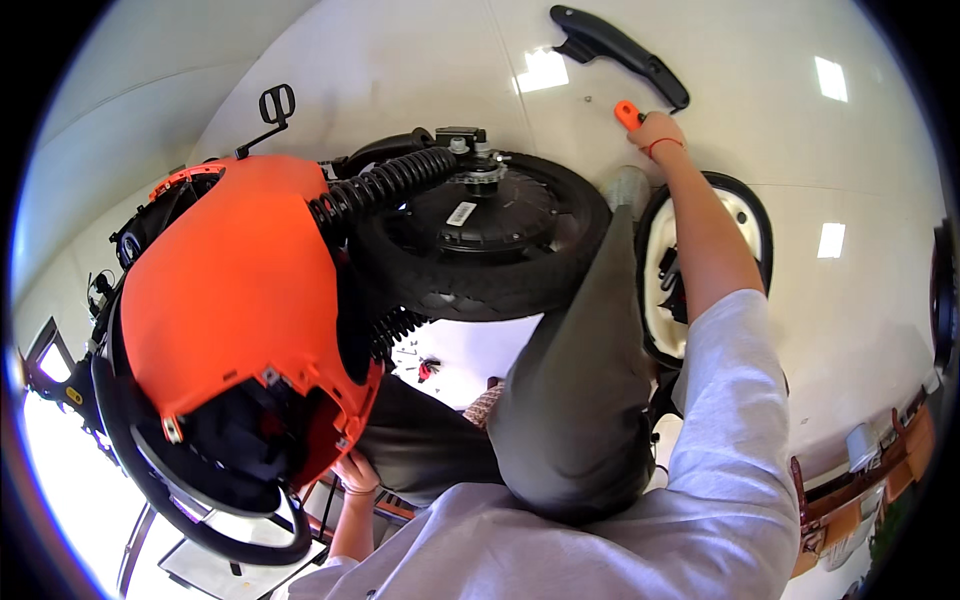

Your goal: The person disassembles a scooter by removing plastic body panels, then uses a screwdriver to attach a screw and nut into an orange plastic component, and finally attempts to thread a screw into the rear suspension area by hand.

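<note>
An electric scooter lies on its side, its orange body panel (235, 275) at the left and its rear wheel (480, 285) in the middle. A black coil-spring shock absorber (385, 187) runs between them. Stretched far out over the floor, my right hand (660, 132) is closed on an orange-handled tool (627, 114); its working end is hidden. A long black plastic cover (622, 52) lies just beyond it. My left hand (355, 472) is at the lower edge of the orange panel, its fingertips mostly hidden there.
An upturned scooter seat (763, 235) with a pale underside lies beneath my right forearm. A curved black grab rail (130, 440) sticks out at the lower left. Small parts and a red-and-black item (428, 369) lie beyond my legs. Wooden furniture (860, 485) stands at the right.
</note>
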`<state>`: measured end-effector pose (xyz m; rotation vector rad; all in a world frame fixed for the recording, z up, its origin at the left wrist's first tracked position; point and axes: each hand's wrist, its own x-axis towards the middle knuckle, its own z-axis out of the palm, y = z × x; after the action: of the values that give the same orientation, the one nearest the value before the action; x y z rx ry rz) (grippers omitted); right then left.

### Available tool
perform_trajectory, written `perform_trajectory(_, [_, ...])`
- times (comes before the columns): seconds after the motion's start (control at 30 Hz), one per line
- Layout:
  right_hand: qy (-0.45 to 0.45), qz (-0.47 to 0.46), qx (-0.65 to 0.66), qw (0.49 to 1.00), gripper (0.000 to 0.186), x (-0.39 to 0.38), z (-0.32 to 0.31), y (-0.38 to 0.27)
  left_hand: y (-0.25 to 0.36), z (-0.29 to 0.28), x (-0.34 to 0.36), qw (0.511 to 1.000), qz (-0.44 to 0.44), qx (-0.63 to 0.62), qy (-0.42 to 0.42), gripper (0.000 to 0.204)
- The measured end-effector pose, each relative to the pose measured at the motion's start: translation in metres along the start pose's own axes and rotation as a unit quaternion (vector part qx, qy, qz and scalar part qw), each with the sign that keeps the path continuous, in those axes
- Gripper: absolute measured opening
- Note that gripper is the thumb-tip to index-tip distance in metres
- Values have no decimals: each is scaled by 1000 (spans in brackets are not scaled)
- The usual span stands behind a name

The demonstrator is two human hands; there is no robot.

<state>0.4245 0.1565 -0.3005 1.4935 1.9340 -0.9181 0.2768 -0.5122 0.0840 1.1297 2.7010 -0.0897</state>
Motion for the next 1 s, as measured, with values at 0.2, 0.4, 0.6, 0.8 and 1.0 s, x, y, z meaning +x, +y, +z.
perform_trajectory(0.2, [127,-42,-4,991,45,40,39,8,-49,14,-53,997,-28,-19,-63,47])
perform_trajectory(0.4, [159,-31,29,986,48,21,25,8,-43,15,-46,996,-41,-54,-59,46])
perform_trajectory(0.6, [163,-148,49,974,45,-24,19,68,10,5,21,986,-2,-166,-10,42])
perform_trajectory(0.8, [56,-117,402,906,30,-136,1,115,30,-2,26,991,-17,-112,66,38])
perform_trajectory(1.0, [130,-130,487,854,33,-262,-43,148,67,-34,49,966,16,-229,120,33])
